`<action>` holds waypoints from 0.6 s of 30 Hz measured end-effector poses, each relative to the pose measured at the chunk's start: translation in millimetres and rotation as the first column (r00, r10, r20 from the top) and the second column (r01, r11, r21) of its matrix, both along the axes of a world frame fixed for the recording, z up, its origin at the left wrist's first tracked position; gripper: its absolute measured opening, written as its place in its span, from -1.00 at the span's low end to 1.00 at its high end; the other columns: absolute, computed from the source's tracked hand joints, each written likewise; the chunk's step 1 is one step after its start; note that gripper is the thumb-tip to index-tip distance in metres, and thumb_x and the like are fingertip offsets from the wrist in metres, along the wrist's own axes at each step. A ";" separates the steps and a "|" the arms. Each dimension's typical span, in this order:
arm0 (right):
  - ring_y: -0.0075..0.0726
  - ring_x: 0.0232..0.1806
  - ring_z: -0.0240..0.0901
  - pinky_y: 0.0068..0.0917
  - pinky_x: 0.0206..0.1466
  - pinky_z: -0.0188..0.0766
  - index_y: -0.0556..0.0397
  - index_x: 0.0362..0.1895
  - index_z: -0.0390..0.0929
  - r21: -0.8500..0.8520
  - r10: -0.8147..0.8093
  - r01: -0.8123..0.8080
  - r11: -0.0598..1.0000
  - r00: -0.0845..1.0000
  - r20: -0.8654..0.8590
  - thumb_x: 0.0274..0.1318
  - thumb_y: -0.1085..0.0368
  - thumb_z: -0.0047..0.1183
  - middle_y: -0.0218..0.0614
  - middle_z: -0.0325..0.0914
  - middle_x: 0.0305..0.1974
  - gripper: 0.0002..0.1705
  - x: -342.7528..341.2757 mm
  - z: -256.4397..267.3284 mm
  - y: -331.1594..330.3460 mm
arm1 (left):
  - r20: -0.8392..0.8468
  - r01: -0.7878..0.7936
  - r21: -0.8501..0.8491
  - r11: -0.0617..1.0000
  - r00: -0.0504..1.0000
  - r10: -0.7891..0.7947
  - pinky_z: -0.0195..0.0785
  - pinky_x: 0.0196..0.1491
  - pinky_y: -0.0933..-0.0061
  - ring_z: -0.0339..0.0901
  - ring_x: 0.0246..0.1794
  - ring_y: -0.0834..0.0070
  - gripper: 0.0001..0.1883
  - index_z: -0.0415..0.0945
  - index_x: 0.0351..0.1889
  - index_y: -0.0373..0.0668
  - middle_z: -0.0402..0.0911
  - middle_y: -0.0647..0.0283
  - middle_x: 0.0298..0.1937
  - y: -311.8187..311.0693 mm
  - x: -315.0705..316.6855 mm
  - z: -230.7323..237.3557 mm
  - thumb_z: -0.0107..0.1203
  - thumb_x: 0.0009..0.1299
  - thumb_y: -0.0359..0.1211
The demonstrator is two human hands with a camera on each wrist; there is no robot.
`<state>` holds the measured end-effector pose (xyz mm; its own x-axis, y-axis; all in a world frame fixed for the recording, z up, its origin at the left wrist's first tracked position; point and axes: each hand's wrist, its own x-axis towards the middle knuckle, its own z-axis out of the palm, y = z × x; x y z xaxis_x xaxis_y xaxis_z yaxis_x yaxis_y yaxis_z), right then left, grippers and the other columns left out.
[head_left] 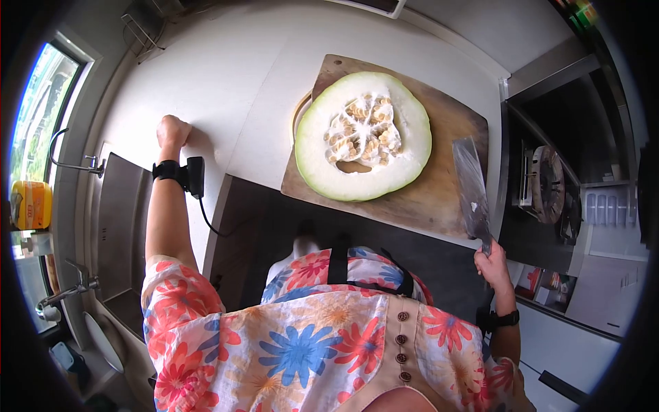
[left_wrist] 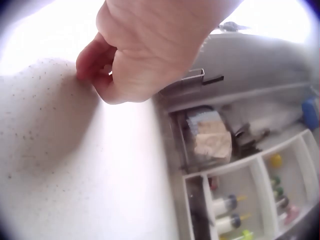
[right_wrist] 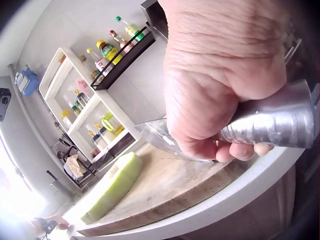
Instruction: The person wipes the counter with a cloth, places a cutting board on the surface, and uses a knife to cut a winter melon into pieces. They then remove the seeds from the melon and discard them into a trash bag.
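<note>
Pale counter (head_left: 257,89): we see cut melon (head_left: 364,134) on a board (head_left: 449,113). Right hand (head_left: 491,265) grips cleaver (head_left: 469,182) at melon's 4 o'clock; left hand (head_left: 173,131), fingers curled in, at 9.

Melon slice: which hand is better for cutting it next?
Probably the right hand: it grips the cleaver near the melon slice. The left hand, away from the cutting board, holds no cleaver.
</note>
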<state>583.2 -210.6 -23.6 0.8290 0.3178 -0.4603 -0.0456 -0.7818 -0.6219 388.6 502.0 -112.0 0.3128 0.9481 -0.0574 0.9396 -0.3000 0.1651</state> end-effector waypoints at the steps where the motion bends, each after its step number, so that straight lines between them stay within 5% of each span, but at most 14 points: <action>1: -0.60 -0.73 0.30 -0.58 -0.67 0.27 0.08 -0.23 0.40 0.014 -0.015 0.015 1.000 1.000 -0.021 -0.07 0.45 -0.12 -0.47 0.35 -0.64 -0.77 0.5 1.9 1.7 | 0.152 -0.031 -0.175 0.984 0.987 0.058 0.47 -0.32 0.39 0.62 -0.42 0.30 -0.88 0.60 -0.49 -0.29 0.62 0.03 -0.48 -4.3 -4.7 4.5 0.11 0.06 -0.43; 3: -0.60 -0.73 0.29 -0.59 -0.67 0.27 0.09 -0.23 0.39 0.024 -0.020 0.022 0.999 0.999 -0.047 -0.07 0.45 -0.12 -0.46 0.35 -0.64 -0.77 1.8 6.1 5.5 | 0.489 -0.008 -0.452 0.892 0.834 0.255 0.32 -0.53 0.61 0.49 -0.55 0.59 -0.86 0.56 -0.41 -0.29 0.55 0.22 -0.52 -11.1 -19.1 -2.4 0.11 0.05 -0.47; 4: -0.60 -0.72 0.29 -0.59 -0.68 0.27 0.10 -0.24 0.39 0.037 -0.027 0.030 0.999 0.997 -0.077 -0.08 0.46 -0.11 -0.46 0.35 -0.64 -0.78 2.7 7.3 5.4 | 0.489 -0.010 -0.455 0.890 0.833 0.260 0.32 -0.53 0.61 0.49 -0.55 0.59 -0.86 0.56 -0.41 -0.29 0.55 0.22 -0.52 -27.1 -22.9 4.2 0.11 0.05 -0.47; 6: -0.60 -0.72 0.28 -0.60 -0.68 0.27 0.11 -0.25 0.38 0.043 -0.030 0.034 0.999 0.994 -0.104 -0.08 0.46 -0.11 -0.45 0.35 -0.64 -0.78 7.2 6.0 1.3 | 0.742 0.224 -0.646 0.730 0.409 0.531 0.28 -0.56 0.65 0.41 -0.60 0.62 -0.80 0.50 -0.27 -0.32 0.50 0.29 -0.53 -63.0 -30.2 16.5 0.07 0.11 -0.52; 7: -0.60 -0.72 0.28 -0.60 -0.69 0.27 0.12 -0.25 0.37 0.053 -0.035 0.042 0.998 0.991 -0.133 -0.08 0.47 -0.10 -0.44 0.35 -0.65 -0.79 9.2 5.0 -0.8 | 0.740 0.218 -0.648 0.729 0.405 0.537 0.28 -0.56 0.65 0.41 -0.60 0.62 -0.80 0.50 -0.27 -0.32 0.50 0.29 -0.53 -76.7 -33.3 15.8 0.07 0.11 -0.52; 9: -0.61 -0.72 0.27 -0.60 -0.70 0.26 0.13 -0.26 0.36 0.052 -0.009 0.016 0.999 0.990 -0.137 -0.08 0.47 -0.10 -0.43 0.35 -0.64 -0.80 13.2 4.8 -3.1 | 0.691 0.385 -0.697 0.605 0.132 0.711 0.22 -0.57 0.70 0.34 -0.62 0.66 -0.75 0.41 -0.17 -0.30 0.45 0.34 -0.50 -101.5 -43.0 13.2 0.03 0.16 -0.53; 14: -0.61 -0.72 0.26 -0.60 -0.72 0.26 0.11 -0.32 0.30 0.083 0.048 -0.033 0.996 0.983 -0.177 -0.07 0.48 -0.09 -0.42 0.35 -0.65 -0.85 20.5 9.1 1.3 | 0.480 0.729 -0.553 0.402 -0.115 0.870 0.12 -0.61 0.72 0.20 -0.64 0.67 -0.83 0.39 -0.26 -0.21 0.30 0.37 -0.50 -173.0 -87.3 -9.6 0.03 0.20 -0.58; 15: -0.61 -0.73 0.26 -0.59 -0.73 0.26 0.09 -0.32 0.30 0.086 0.008 0.010 0.996 0.978 -0.207 -0.05 0.46 -0.09 -0.42 0.33 -0.65 -0.86 21.5 9.5 -0.2 | 0.501 0.622 -0.634 0.458 -0.120 0.857 0.12 -0.62 0.74 0.19 -0.64 0.67 -0.85 0.39 -0.27 -0.22 0.31 0.33 -0.48 -197.3 -89.5 2.3 0.01 0.21 -0.58; 18: -0.58 -0.75 0.23 -0.57 -0.75 0.25 0.03 -0.35 0.26 0.082 0.028 -0.008 0.997 0.971 -0.236 0.02 0.42 -0.09 -0.41 0.29 -0.67 -0.90 30.3 5.5 -8.1 | 0.455 0.642 -0.640 0.422 -0.127 0.882 0.42 -0.52 0.66 0.51 -0.53 0.55 -0.83 0.49 -0.22 -0.28 0.57 0.16 -0.37 -240.0 -118.2 -10.2 0.06 0.21 -0.57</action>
